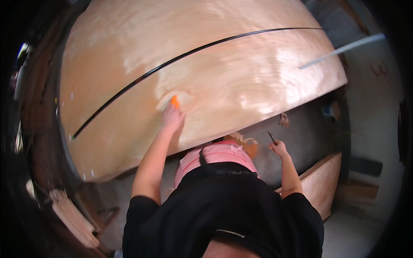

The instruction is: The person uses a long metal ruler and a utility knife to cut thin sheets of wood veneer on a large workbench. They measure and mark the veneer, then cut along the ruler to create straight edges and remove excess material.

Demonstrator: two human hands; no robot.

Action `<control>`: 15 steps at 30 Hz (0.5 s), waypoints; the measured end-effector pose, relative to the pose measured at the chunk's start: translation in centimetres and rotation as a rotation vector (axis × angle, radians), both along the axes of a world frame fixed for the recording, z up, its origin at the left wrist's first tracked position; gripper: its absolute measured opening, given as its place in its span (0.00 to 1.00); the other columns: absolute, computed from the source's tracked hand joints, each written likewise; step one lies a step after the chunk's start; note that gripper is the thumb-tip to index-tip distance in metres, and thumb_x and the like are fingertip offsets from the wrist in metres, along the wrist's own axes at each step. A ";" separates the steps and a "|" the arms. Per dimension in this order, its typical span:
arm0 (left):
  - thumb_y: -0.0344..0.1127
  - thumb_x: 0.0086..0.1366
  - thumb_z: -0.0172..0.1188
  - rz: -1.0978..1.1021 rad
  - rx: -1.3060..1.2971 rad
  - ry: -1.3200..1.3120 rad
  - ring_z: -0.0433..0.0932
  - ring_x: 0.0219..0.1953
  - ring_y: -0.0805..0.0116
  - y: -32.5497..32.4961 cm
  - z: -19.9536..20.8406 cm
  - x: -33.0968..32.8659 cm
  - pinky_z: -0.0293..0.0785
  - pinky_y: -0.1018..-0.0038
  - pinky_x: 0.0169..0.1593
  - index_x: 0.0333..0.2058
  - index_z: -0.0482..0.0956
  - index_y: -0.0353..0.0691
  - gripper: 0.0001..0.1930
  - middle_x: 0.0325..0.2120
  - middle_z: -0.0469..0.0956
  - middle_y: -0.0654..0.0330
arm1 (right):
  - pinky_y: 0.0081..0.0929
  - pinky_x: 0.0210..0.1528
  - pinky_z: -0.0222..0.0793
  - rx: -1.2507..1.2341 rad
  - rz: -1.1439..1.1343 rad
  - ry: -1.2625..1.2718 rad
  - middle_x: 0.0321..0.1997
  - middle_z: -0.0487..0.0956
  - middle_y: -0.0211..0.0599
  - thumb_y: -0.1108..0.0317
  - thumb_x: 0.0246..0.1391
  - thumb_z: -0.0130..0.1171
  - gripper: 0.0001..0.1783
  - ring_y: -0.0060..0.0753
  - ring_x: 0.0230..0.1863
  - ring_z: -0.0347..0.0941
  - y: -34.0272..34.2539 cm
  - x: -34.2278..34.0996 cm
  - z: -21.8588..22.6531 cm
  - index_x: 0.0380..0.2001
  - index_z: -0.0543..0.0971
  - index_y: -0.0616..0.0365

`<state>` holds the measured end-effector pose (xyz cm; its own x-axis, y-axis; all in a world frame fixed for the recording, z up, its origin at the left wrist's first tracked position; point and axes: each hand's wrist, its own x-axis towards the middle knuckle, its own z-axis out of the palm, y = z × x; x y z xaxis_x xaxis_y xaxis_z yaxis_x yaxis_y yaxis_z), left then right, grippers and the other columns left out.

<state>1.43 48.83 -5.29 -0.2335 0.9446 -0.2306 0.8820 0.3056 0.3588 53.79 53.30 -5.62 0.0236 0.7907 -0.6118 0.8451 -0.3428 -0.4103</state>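
I see my left hand (172,117) stretched forward onto a large pale wooden board (223,81), its fingers closed around a small orange tool (174,101) whose tip presses against the board's surface, roughly at the middle of the panel near its lower edge. The area around the tool looks smeared and glossy, though motion blur keeps me from telling more. A thin black strip (180,56) runs in a long curve across the board above my hand, apart from it. My right hand (279,148) is off the board, lower and to the right, pinching a thin dark stick (272,137) that points up and away from my fingers. Between my arms sits a pink-striped apron (215,155) over black clothing, with an orange-stained rag or cloth (246,145) just past it, under the board's edge. A smaller wooden panel (320,185) leans near my right elbow, and a pale rod (342,50) lies beyond the board's far right corner.
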 end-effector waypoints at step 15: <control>0.58 0.49 0.51 -0.100 -0.221 0.354 0.61 0.50 0.57 1.1 2.9 1.6 0.53 0.62 0.54 0.48 0.63 0.30 0.37 0.48 0.63 0.49 | 0.07 0.14 0.44 0.937 -0.379 0.978 0.30 0.75 0.22 0.67 0.50 0.51 0.16 0.05 0.13 0.50 21.1 -9.4 23.6 0.44 0.72 0.57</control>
<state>2.99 49.94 -2.38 -0.2448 0.9035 -0.3517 0.9680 0.2481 -0.0363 44.41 74.38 18.02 0.2012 0.9500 0.2387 0.0085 0.2420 -0.9702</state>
